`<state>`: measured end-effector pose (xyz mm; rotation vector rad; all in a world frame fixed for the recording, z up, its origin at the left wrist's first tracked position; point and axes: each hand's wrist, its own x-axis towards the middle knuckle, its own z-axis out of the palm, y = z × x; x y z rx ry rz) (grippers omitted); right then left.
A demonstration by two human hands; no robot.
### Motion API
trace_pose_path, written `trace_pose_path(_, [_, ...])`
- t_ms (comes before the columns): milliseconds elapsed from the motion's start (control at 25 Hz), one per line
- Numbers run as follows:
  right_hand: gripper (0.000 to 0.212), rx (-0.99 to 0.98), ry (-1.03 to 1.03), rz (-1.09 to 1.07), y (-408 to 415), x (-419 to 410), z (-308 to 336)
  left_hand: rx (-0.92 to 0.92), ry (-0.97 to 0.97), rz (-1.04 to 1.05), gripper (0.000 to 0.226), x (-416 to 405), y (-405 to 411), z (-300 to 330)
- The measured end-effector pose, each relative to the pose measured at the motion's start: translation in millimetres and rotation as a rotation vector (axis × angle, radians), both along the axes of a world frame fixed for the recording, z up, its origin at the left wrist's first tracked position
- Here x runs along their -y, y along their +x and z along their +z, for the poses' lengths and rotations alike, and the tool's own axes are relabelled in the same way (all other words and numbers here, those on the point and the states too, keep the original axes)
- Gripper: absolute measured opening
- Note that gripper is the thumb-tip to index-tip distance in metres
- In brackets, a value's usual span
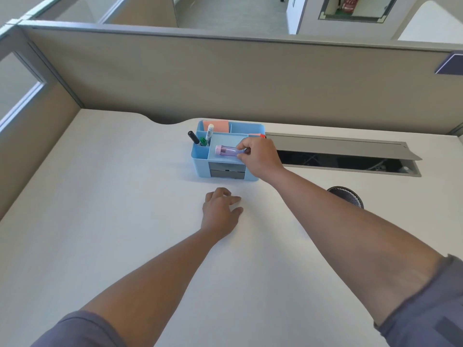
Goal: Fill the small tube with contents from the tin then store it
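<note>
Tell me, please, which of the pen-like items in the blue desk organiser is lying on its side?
The translucent purple tube with the pink cap, held horizontally by the right hand over the organiser's wide tray. The black marker and white marker stand upright in the left compartment.

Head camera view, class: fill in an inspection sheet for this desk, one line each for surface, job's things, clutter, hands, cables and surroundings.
Surface: white desk, mostly bare.
Job's things: purple tube with pink cap lying sideways in the blue organiser, in its wide front tray; no tin seen.
Clutter: markers upright in a left compartment, pink sticky notes at the back, black mesh cup on the right.
Hands: right hand pinching the tube's end; left hand resting flat, empty.
Cables: some visible inside the open cable tray.
Surroundings: beige cubicle partitions.
</note>
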<state>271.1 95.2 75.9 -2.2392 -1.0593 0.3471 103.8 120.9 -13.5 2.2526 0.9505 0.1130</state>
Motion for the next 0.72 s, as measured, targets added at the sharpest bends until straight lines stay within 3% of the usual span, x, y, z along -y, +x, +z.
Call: trace_pose_path(720, [0.041, -0.055, 0.042, -0.014, -10, 17, 8, -0.047, -0.029, 0.026, 0.038, 3, 3, 2])
